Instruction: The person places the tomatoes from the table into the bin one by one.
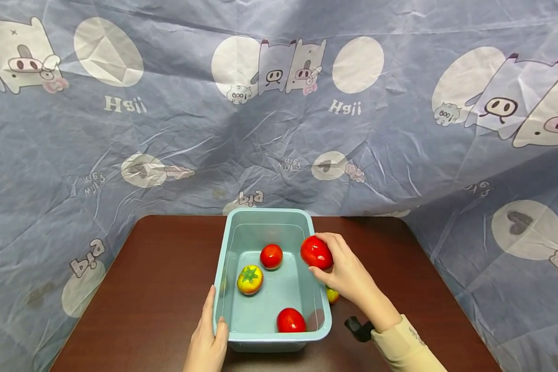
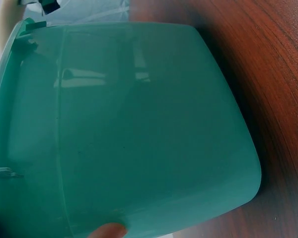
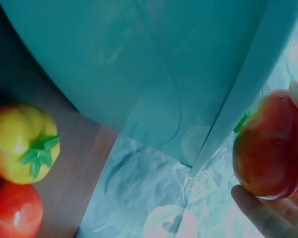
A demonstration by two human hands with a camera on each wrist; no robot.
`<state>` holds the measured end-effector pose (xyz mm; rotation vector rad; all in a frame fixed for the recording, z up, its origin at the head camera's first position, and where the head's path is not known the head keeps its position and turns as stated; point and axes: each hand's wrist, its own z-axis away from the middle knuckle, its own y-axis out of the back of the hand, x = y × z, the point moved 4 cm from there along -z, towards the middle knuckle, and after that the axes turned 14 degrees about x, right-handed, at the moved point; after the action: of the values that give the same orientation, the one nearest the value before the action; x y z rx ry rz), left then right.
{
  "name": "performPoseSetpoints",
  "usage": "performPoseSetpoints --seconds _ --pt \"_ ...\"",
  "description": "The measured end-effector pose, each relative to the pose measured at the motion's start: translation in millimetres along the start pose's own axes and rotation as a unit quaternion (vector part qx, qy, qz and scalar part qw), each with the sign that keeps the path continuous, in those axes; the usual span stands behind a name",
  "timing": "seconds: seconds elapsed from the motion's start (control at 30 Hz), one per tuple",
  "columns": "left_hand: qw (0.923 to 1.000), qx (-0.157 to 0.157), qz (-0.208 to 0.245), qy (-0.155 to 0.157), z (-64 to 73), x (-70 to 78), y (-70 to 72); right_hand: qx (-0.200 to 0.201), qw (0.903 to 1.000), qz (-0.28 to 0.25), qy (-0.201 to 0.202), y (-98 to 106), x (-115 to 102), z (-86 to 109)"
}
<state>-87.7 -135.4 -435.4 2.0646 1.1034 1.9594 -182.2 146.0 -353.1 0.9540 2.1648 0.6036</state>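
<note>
A light teal plastic bin stands on the table with two red tomatoes and a yellow-red tomato with a green leaf top inside it. My left hand holds the bin's near left side, its thumb by the rim; in the left wrist view one fingertip touches the outer wall. Over the right rim, my right hand grips a red tomato between thumb and fingers. The right wrist view shows this held tomato beside the rim, a bit of green at its top.
On the table right of the bin lie a yellow tomato and a red tomato, mostly hidden in the head view. The brown table extends to both sides. A blue-grey printed cloth hangs behind it.
</note>
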Motion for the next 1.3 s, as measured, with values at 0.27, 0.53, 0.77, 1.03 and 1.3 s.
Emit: performPoseSetpoints --seconds 0.27,0.53,0.77,1.03,1.3 --pt "1.0 -0.002 -0.002 0.0 0.2 0.6 -0.9 -0.016 0.9998 -0.007 0.006 -9.7 -9.3 -1.0" --pt "1.0 -0.005 -0.005 0.007 0.5 0.1 -0.9 -0.05 0.9986 -0.014 0.011 -19.7 -15.9 1.0" --pt "1.0 0.001 -0.003 0.003 1.9 0.6 -0.9 -0.071 0.9974 -0.006 0.0 -25.4 -16.6 5.0" --pt "1.0 0.0 -0.005 0.001 0.9 1.2 -0.5 -0.06 0.9978 0.007 0.027 -21.5 -16.0 6.4" --pt "1.0 -0.005 -0.006 0.004 0.5 0.8 -0.7 -0.023 0.9993 0.019 0.024 -9.1 2.8 13.9"
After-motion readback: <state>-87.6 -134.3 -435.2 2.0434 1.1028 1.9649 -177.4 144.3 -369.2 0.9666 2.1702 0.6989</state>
